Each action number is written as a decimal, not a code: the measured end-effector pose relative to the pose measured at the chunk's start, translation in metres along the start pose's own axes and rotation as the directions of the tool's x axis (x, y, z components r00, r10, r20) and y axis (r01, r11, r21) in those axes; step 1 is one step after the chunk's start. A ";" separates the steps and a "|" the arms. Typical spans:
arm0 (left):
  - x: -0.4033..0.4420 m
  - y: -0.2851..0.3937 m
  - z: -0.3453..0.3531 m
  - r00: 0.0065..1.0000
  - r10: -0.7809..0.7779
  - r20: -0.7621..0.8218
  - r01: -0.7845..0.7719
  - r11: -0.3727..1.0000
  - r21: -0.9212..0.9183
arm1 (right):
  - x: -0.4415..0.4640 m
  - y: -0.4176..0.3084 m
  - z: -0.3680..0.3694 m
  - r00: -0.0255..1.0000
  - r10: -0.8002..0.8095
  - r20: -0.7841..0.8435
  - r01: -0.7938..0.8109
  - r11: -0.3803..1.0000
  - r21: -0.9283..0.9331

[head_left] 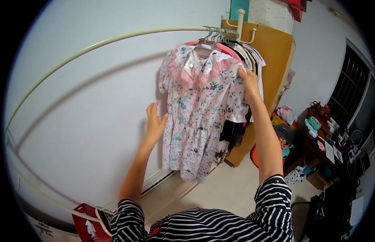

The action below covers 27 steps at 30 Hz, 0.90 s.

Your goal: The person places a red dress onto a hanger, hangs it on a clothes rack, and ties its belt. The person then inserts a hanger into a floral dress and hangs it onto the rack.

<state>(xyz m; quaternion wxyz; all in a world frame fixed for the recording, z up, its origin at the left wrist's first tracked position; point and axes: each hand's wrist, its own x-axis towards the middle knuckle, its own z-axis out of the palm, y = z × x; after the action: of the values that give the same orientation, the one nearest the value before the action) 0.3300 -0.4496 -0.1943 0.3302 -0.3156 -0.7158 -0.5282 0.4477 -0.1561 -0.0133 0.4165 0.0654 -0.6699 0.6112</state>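
A floral dress [197, 109] in white, pink and green, with a ruffled pink collar and short sleeves, hangs from a hanger on the clothes rail [131, 35]. At the dress's shoulder on the right, my right hand [248, 82] pinches the fabric between thumb and fingers. My left hand [155, 123] is beside the dress's left edge, fingers apart and holding nothing. Behind the dress, several other garments [252, 58] hang close together, mostly hidden. Grey hanger hooks [213, 32] cluster at the rail's right end.
A wooden cabinet [272, 52] stands behind the rail, next to a cream coat stand [240, 24]. A cluttered desk [312, 141] is at the right under a barred window [349, 76]. A red container [84, 226] sits at the lower left on the floor.
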 end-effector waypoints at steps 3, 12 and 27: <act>-0.034 0.005 0.006 0.999 -0.030 -0.017 0.029 0.998 -0.052 | -0.003 0.003 -0.002 1.000 -0.022 -0.007 0.022 1.000 -0.004; -0.090 -0.011 0.013 0.992 -0.010 -0.129 0.036 0.979 0.200 | -0.006 -0.002 -0.007 0.992 -0.123 0.038 0.122 0.992 0.020; -0.098 -0.016 0.033 0.997 -0.041 -0.072 0.054 0.980 0.190 | 0.034 0.028 -0.008 0.981 -0.153 0.122 0.158 0.987 -0.030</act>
<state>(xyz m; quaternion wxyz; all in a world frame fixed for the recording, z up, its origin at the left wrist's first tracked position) 0.3697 -0.4314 -0.2901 0.3705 -0.2472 -0.7590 -0.4749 0.4130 -0.1279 -0.0139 0.4235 0.1457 -0.6981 0.5586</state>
